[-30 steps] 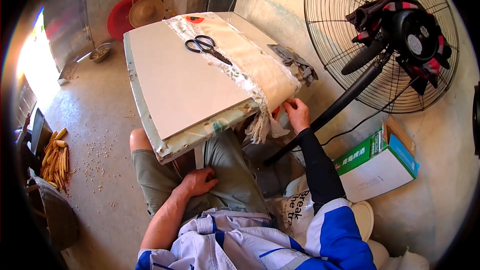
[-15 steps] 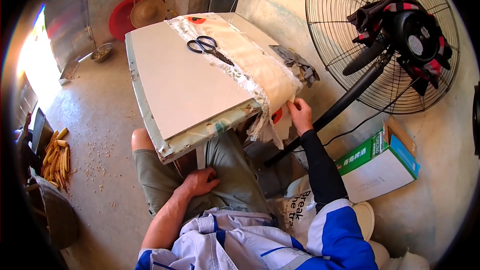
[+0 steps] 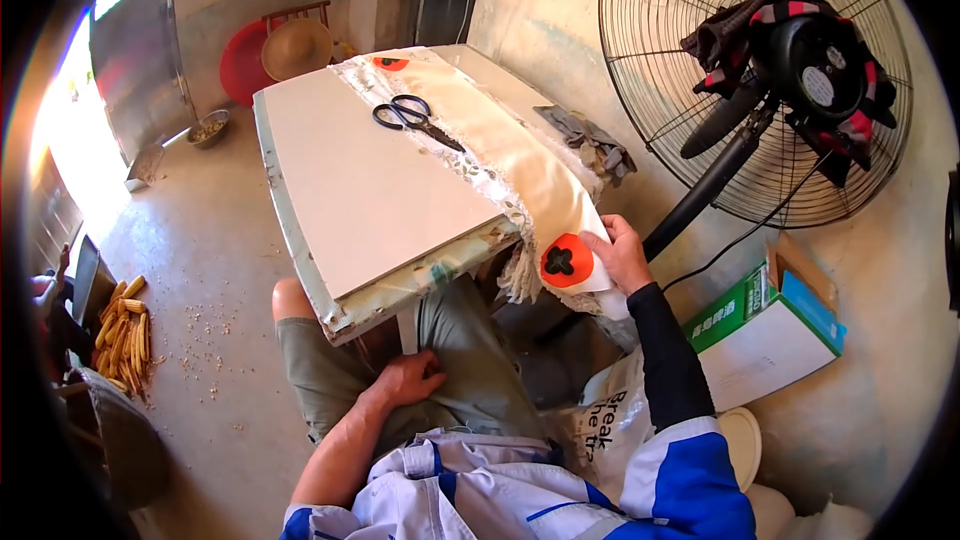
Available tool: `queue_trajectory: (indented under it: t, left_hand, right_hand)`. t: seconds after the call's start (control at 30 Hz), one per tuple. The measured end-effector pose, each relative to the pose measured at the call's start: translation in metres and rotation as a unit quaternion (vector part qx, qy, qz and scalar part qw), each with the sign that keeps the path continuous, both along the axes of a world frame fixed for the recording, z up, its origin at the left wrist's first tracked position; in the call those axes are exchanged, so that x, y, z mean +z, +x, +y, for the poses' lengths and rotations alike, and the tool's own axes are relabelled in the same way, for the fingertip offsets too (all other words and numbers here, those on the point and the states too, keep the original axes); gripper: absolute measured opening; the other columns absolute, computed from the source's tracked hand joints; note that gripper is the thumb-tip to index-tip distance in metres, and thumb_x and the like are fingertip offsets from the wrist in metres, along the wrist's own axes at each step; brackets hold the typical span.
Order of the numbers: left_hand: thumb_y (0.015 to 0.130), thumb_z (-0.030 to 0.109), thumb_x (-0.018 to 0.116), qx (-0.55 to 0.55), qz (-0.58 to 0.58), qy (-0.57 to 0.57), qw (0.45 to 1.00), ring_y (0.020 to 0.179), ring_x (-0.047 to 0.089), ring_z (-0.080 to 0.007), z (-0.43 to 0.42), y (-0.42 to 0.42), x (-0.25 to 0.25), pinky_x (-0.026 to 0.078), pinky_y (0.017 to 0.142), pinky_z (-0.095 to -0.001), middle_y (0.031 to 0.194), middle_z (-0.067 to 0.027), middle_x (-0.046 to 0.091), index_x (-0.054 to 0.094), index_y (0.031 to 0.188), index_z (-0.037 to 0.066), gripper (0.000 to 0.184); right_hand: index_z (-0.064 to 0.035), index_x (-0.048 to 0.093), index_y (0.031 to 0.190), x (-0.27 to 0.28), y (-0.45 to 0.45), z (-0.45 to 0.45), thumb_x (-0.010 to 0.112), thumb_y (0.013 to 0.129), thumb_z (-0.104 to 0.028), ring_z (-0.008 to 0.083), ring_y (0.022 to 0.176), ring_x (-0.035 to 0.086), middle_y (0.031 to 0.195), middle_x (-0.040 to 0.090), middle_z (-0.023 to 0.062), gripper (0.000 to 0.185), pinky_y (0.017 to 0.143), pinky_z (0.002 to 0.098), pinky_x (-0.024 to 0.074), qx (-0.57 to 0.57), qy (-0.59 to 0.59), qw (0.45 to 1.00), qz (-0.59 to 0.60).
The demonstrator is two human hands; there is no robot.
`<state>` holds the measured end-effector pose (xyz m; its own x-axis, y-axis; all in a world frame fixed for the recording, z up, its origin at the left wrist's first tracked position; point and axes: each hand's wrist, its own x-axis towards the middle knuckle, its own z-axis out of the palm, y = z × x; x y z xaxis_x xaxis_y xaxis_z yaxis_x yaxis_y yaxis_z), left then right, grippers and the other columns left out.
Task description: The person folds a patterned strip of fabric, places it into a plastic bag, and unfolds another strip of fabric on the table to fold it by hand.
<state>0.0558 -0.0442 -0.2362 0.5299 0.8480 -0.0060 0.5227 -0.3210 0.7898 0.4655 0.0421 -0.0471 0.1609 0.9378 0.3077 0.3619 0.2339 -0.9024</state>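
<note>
1. Before the pale, flat-topped table (image 3: 385, 200), our left hand (image 3: 410, 380) rests on our lap, fingers loosely curled; we cannot tell whether it holds anything.
2. At the table's near right corner, our right hand (image 3: 622, 255) pinches the end of one long cream cloth strip (image 3: 505, 140), which lies along the tabletop. We do best gripping lightly, keeping the edge unpuckered.
3. On the strip we count two round orange-red patches (image 3: 567, 260); on the table, one pair of black-handled metal scissors (image 3: 428, 127).
4. Right of the table, we count one black wire-caged fan (image 3: 755, 90).
</note>
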Motion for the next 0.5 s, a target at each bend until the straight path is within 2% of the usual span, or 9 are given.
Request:
queue_trajectory:
  t: [0.1,0.13,0.17,0.23,0.3,0.4,0.5]
  left_hand:
    - [0.092,0.033,0.077,0.003,0.017,-0.018,1.000,0.095,0.076,-0.0361,-0.001,0.001,0.005,0.061,0.083,-0.0442,0.101,-0.0176,0.078,0.070,0.113,0.004,0.036]
    - [0.092,0.033,0.077,0.002,0.018,-0.016,1.000,0.095,0.076,-0.0360,0.000,0.002,0.007,0.060,0.083,-0.0441,0.101,-0.0177,0.078,0.070,0.113,0.004,0.036]
    - [0.092,0.033,0.077,0.000,0.019,-0.014,1.000,0.095,0.076,-0.0360,-0.002,0.002,0.010,0.060,0.083,-0.0441,0.101,-0.0178,0.077,0.070,0.113,0.004,0.036]
    - [0.093,0.033,0.077,-0.010,0.034,-0.003,0.999,0.094,0.076,-0.0355,0.000,0.002,0.016,0.060,0.083,-0.0437,0.100,-0.0178,0.077,0.069,0.113,0.004,0.037]
    - [0.093,0.032,0.077,-0.025,0.061,0.015,0.998,0.093,0.075,-0.0348,0.002,0.002,0.023,0.060,0.082,-0.0429,0.100,-0.0177,0.077,0.069,0.113,0.003,0.036]
    - [0.095,0.027,0.079,0.000,-0.030,0.048,0.998,0.091,0.076,-0.0258,0.004,0.018,0.058,0.060,0.080,-0.0381,0.102,-0.0159,0.077,0.070,0.117,0.003,0.034]
    - [0.100,0.025,0.075,-0.016,-0.113,-0.005,0.993,0.094,0.074,-0.0186,0.004,0.050,0.114,0.059,0.081,-0.0347,0.103,-0.0120,0.076,0.069,0.124,0.003,0.033]
  right_hand:
    - [0.0017,0.065,0.103,-0.011,0.008,-0.006,0.085,0.091,-0.020,0.0156,0.084,0.069,0.094,0.076,0.0118,0.031,0.078,0.0336,0.0560,-0.011,0.003,0.987,-0.158]
    - [0.0015,0.064,0.094,-0.004,0.003,-0.015,0.087,0.089,-0.021,0.0161,0.079,0.065,0.085,0.072,0.0138,0.032,0.074,0.0359,0.0543,-0.036,0.015,0.981,-0.190]
    - [0.0021,0.063,0.086,-0.008,0.008,-0.015,0.086,0.090,-0.022,0.0131,0.073,0.058,0.076,0.066,0.0118,0.034,0.068,0.0360,0.0507,-0.046,0.014,0.976,-0.213]
    - [0.0033,0.065,0.088,-0.003,0.008,-0.022,0.084,0.094,-0.025,0.0102,0.071,0.052,0.073,0.064,0.0081,0.034,0.064,0.0354,0.0475,-0.029,-0.015,0.983,-0.181]
    - [0.0039,0.068,0.091,0.003,0.005,-0.026,0.081,0.097,-0.027,0.0083,0.071,0.052,0.074,0.064,0.0059,0.034,0.063,0.0341,0.0473,-0.014,-0.015,0.990,-0.136]
    - [0.0054,0.071,0.097,0.003,0.000,-0.028,0.075,0.103,-0.032,0.0059,0.072,0.054,0.078,0.066,0.0004,0.038,0.064,0.0308,0.0477,0.007,-0.041,0.998,-0.044]
    - [0.0056,0.071,0.102,0.006,-0.007,-0.030,0.072,0.106,-0.033,0.0056,0.074,0.057,0.084,0.068,-0.0009,0.039,0.066,0.0282,0.0491,0.028,-0.060,0.997,0.041]
